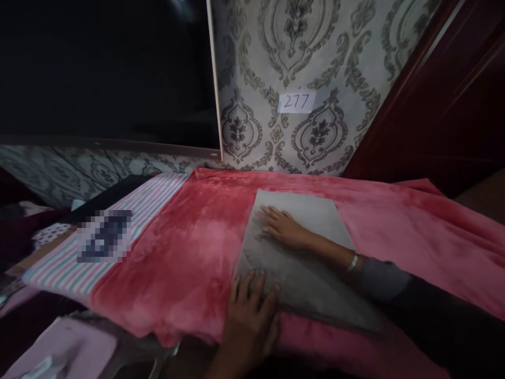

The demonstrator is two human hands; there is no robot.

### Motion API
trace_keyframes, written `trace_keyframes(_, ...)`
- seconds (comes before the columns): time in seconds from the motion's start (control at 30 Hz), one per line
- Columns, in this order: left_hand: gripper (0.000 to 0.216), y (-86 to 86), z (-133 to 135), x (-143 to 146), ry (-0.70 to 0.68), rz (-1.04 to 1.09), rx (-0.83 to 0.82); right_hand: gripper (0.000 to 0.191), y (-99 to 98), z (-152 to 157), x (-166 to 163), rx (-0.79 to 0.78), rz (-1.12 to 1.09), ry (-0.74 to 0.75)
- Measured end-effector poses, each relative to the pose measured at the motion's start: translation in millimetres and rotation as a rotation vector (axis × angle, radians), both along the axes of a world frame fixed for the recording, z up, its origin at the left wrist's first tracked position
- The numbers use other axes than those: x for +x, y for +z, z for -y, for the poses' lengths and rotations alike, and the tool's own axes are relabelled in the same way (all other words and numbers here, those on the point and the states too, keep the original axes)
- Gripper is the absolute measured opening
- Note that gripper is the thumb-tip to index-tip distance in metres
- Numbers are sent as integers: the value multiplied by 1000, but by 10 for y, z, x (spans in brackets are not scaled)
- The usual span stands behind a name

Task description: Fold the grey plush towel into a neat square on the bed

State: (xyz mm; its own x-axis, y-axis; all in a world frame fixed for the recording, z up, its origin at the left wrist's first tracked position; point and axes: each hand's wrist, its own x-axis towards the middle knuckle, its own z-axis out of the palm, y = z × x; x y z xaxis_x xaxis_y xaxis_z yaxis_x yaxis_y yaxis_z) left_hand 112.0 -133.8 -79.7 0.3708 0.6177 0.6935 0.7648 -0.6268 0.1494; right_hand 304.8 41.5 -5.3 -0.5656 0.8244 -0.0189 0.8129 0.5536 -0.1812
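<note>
Fingers (271, 218) of the right hand (286, 230) spread wide and flat, palm down, on a grey cloth (303, 268), holding nothing. Left hand (249, 318) at the cloth's near left edge, its fingers apart and slightly curved, tips pressing on the surface, no pinch or grip visible. Both hands well apart, the right toward the far end of the cloth, the left at the near corner.

Cloth lying flat, four-sided, narrowing toward the far end, darker and slightly rumpled near the left hand, its near corner reaching close to the drooping edge of a pink fleece blanket (426, 237) beneath. Blanket mottled red and pink, loosely folded along the near side.

Silver bangle (353, 261) on the right wrist, grey sleeve (384, 279) above it. Left of the blanket and touching it, a striped sheet (67, 268) in white, pink and blue, with a pixelated patch (104, 237) too blurred to read. Pale pink cloth (59, 350) at the lower left.

Beyond the blanket, damask wallpaper (292, 52) bearing a paper label (296, 101) marked 277, a dark flat screen (106, 68) with a pale edge, and a dark red wooden panel (445, 95) at right.
</note>
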Motion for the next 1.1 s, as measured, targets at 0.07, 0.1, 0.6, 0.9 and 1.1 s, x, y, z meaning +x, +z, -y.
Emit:
trace_keyframes(0.07,41,74,24,0,3,-19,-36,59,-42,477,120,10,-15,48)
trace_keyframes(0.1,40,97,32,5,6,-29,-45,58,-72,696,197,25,-20,46)
trace_keyframes(0.6,51,568,-545,146,-31,-301,-320,57,-355,1588,888,230,-108,-405)
trace_keyframes(0.9,65,388,-752,217,21,-488,-376,58,-469,1602,756,188,-91,-407)
trace_keyframes(1.1,67,413,-769,195,-1,-496,-396,58,-495,1704,882,173,-119,-414)
